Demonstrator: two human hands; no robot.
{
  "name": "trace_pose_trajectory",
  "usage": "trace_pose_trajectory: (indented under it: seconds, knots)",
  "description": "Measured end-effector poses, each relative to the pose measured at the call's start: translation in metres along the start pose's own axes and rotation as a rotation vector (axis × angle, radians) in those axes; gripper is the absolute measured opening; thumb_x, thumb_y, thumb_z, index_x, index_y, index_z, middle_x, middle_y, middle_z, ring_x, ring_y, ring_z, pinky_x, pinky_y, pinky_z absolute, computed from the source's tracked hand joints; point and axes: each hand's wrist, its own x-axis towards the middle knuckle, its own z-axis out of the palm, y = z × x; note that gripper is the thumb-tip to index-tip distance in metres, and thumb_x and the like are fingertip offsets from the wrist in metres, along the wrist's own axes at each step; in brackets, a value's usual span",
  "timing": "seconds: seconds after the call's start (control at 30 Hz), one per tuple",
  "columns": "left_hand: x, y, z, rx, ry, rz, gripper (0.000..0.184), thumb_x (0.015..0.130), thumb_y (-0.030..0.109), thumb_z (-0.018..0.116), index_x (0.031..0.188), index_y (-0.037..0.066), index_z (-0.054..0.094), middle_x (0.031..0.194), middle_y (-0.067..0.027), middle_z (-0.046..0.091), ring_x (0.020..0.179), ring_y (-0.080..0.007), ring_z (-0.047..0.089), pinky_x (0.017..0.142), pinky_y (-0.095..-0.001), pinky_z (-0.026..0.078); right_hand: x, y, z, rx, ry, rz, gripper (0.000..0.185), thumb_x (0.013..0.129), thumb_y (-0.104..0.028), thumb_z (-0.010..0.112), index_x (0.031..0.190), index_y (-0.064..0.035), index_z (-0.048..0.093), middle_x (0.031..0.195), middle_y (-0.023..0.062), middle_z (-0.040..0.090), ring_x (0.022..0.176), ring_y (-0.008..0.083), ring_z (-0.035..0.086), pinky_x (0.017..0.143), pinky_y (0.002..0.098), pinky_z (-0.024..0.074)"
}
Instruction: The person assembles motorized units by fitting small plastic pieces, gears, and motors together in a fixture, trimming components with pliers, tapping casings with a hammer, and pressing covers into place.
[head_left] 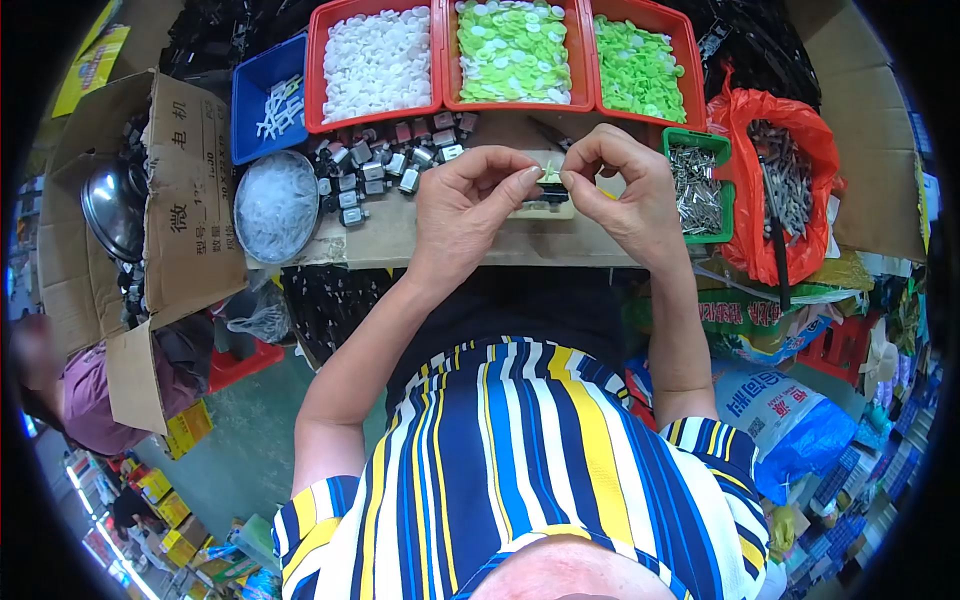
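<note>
My left hand (470, 205) and my right hand (622, 190) meet over the front of the worktable, thumb and forefinger of each pinched together. Between the fingertips is a small pale-green plastic piece (550, 173), mostly covered by the fingers. Just below it, a small black part (548, 194) lies on a cream-coloured block (545, 211). How these pieces join is too small to make out. Several small silver motors (373, 172) lie loose to the left of my left hand. Beyond my hands rests a dark-handled tool (548, 132), partly hidden.
Red bins hold white parts (375, 65), green and white discs (512, 50) and green parts (640, 70). Left are a blue bin (250, 110), a bowl (277, 205) and a cardboard box (195, 230). Right are green bins of metal pins (698, 195) and a red bag (745, 240).
</note>
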Motion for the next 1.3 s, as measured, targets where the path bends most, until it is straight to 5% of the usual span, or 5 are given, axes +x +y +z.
trace_pose_trajectory:
  seconds: [0.43,0.8,0.9,1.07,1.3]
  knots:
    - [-0.009,0.001,-0.008,-0.161,0.027,-0.187,0.015,0.093,0.016,0.066,0.099,0.003,0.066,0.085,-0.0019,0.067,0.070,-0.0068,0.061,0.060,-0.0185,0.043,-0.007,-0.005,0.017,-0.022,0.076,-0.159,0.013,0.075,0.000,0.075,0.083,0.0020,0.065,0.078,0.0086,0.060,0.065,0.0168,0.060,0.058,0.0279,0.0471]
    - [-0.025,-0.006,-0.017,-0.226,0.073,-0.207,0.013,0.093,0.011,0.065,0.102,0.002,0.064,0.089,-0.0060,0.068,0.071,-0.0099,0.064,0.060,-0.0190,0.045,-0.008,0.003,0.046,-0.142,0.055,-0.235,0.009,0.079,-0.001,0.067,0.087,-0.0016,0.063,0.082,0.0093,0.058,0.068,0.0237,0.062,0.059,0.0360,0.0449]
    - [-0.031,-0.002,-0.018,0.026,0.118,-0.189,0.014,0.092,0.012,0.067,0.101,0.002,0.066,0.088,-0.0031,0.067,0.069,-0.0095,0.062,0.058,-0.0202,0.045,-0.006,0.008,0.044,-0.198,-0.022,-0.243,0.009,0.081,-0.004,0.066,0.088,-0.0018,0.060,0.083,0.0100,0.056,0.073,0.0284,0.060,0.061,0.0396,0.0428]
    - [-0.040,-0.016,-0.029,0.969,0.124,0.449,0.019,0.082,0.010,0.075,0.100,0.006,0.070,0.074,-0.0026,0.060,0.064,-0.0138,0.058,0.053,-0.0272,0.043,-0.002,0.027,0.047,-0.198,-0.132,-0.222,0.008,0.083,-0.006,0.063,0.087,-0.0013,0.058,0.084,0.0120,0.053,0.076,0.0333,0.057,0.063,0.0423,0.0424]
    - [-0.035,-0.023,-0.029,1.381,0.015,0.696,0.027,0.076,0.013,0.076,0.102,0.011,0.070,0.064,-0.0014,0.049,0.057,-0.0189,0.051,0.050,-0.0338,0.042,0.003,0.033,0.050,-0.250,-0.206,-0.262,0.008,0.080,-0.005,0.062,0.083,-0.0009,0.056,0.082,0.0138,0.051,0.075,0.0352,0.056,0.064,0.0443,0.0429]
